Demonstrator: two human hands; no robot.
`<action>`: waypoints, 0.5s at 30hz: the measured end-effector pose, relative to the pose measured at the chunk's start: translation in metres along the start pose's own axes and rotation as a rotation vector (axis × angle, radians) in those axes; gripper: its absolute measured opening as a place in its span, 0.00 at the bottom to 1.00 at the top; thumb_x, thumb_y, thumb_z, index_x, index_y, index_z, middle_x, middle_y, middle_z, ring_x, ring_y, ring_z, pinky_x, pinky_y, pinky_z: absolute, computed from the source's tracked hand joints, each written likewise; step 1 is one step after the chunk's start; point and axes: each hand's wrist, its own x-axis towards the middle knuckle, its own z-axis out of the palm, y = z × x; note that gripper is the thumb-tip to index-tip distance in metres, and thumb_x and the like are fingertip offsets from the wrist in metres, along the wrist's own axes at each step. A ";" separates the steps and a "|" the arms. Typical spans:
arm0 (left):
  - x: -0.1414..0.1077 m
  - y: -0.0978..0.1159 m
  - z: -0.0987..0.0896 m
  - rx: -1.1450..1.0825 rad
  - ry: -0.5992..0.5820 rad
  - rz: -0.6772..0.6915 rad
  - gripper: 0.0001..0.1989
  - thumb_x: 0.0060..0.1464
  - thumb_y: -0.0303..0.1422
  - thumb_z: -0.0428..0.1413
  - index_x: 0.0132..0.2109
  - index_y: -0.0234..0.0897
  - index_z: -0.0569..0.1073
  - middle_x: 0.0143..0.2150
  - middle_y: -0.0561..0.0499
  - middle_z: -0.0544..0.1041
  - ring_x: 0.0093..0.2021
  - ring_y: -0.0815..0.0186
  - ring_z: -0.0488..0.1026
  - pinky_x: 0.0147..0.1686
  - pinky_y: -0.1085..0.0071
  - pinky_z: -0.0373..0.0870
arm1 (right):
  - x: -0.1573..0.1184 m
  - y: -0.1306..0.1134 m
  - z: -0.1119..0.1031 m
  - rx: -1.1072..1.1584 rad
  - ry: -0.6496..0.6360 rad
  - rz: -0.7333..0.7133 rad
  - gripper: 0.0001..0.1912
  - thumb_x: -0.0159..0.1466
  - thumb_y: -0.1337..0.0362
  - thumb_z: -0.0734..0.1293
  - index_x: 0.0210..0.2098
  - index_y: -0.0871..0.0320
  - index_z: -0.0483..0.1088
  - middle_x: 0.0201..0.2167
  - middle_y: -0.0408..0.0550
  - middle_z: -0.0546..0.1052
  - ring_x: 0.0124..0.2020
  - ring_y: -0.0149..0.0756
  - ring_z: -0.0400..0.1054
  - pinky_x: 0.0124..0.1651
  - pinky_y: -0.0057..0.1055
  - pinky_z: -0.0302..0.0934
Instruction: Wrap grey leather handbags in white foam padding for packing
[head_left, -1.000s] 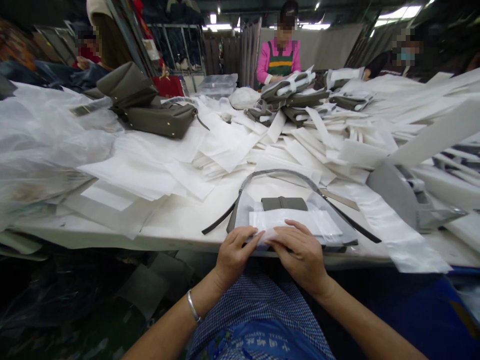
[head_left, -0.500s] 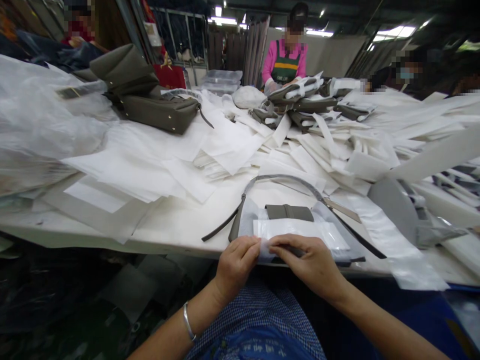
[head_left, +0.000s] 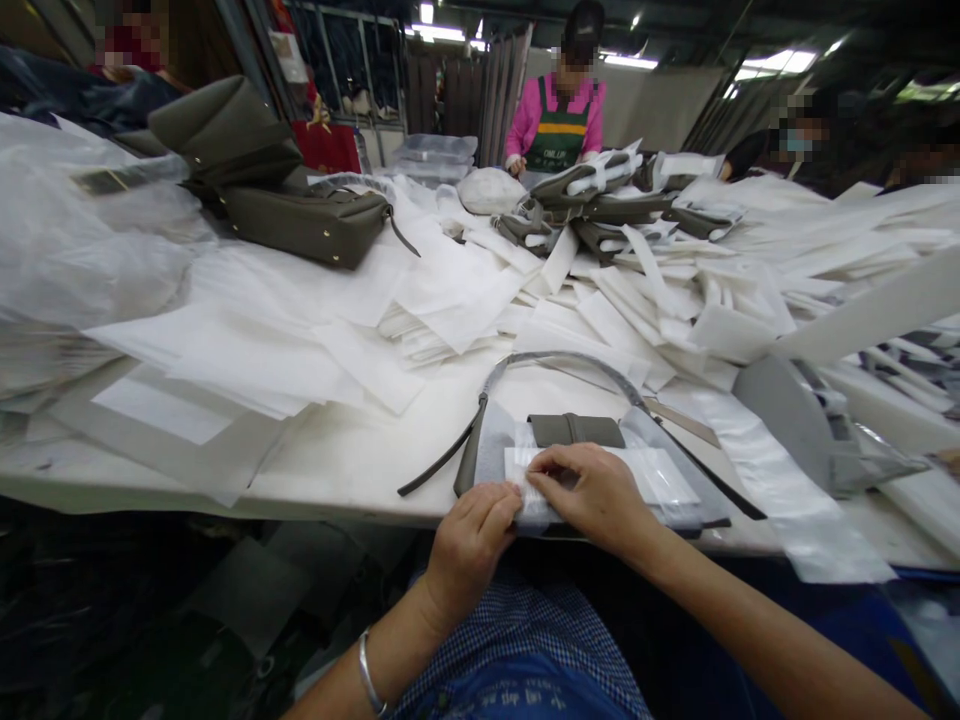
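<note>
A dark grey-green handbag wrapped in white padding lies at the table's front edge, its strap arching away behind it. Across its front is a white sheet with a clear, shiny film over it. My left hand has its fingers closed at the sheet's lower left corner, pinching the thin wrapping there. Just right of it, my right hand is over the sheet with thumb and forefinger together at its left part. What the right fingertips hold is too small to make out.
White sheets and paper strips cover much of the table. Dark bags lie at the back left, more wrapped bags at the back. A grey piece stands at the right. A person in pink is across the table.
My right hand has moved up and slightly left onto the white sheet. The left hand stays near the sheet's lower left corner. The person across has shifted their hands.
</note>
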 end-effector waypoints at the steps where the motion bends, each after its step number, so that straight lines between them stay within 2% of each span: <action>1: -0.001 0.000 0.000 0.007 -0.003 0.001 0.11 0.68 0.30 0.49 0.52 0.31 0.72 0.47 0.42 0.80 0.48 0.61 0.78 0.54 0.63 0.75 | 0.001 0.000 0.000 -0.022 -0.020 0.008 0.03 0.61 0.64 0.70 0.31 0.52 0.75 0.28 0.39 0.79 0.32 0.36 0.72 0.39 0.33 0.58; 6: -0.004 -0.004 0.002 0.054 -0.011 0.051 0.17 0.64 0.23 0.52 0.58 0.38 0.72 0.53 0.43 0.78 0.53 0.62 0.76 0.53 0.65 0.75 | 0.006 0.003 0.001 -0.113 -0.041 -0.001 0.03 0.62 0.67 0.68 0.31 0.55 0.70 0.28 0.41 0.76 0.30 0.34 0.68 0.35 0.30 0.54; 10: -0.001 -0.005 -0.002 0.073 -0.125 0.106 0.21 0.64 0.22 0.53 0.62 0.37 0.69 0.58 0.45 0.76 0.57 0.61 0.73 0.57 0.64 0.73 | 0.013 0.003 0.003 -0.115 -0.082 0.000 0.03 0.63 0.67 0.68 0.33 0.55 0.69 0.29 0.41 0.75 0.28 0.31 0.66 0.32 0.29 0.52; 13: 0.002 -0.001 -0.006 0.103 -0.162 0.088 0.20 0.66 0.23 0.49 0.63 0.34 0.68 0.56 0.46 0.77 0.55 0.62 0.74 0.56 0.65 0.74 | 0.012 0.003 0.000 -0.065 -0.067 -0.018 0.03 0.63 0.67 0.69 0.35 0.54 0.71 0.31 0.41 0.76 0.28 0.31 0.67 0.32 0.28 0.56; 15: 0.002 0.000 -0.007 0.141 -0.165 0.089 0.21 0.67 0.23 0.47 0.63 0.34 0.68 0.56 0.47 0.77 0.55 0.62 0.74 0.55 0.66 0.73 | 0.007 0.010 -0.009 0.014 -0.016 -0.067 0.02 0.64 0.66 0.69 0.37 0.54 0.72 0.34 0.42 0.77 0.30 0.31 0.69 0.36 0.28 0.60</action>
